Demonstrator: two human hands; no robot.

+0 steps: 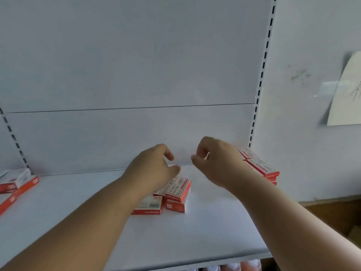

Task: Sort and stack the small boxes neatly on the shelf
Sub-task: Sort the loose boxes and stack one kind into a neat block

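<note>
Currently, both hands, left hand [154, 169] and right hand [213, 159], hovered loosely curled, holding nothing; a careless reach risked toppling the middle boxes [176, 194].

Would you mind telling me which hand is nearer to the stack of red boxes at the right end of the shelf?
Right. The right hand hovers just left of the right-end stack, overlapping it in view. The left hand is farther left, above the middle cluster of boxes.
</note>
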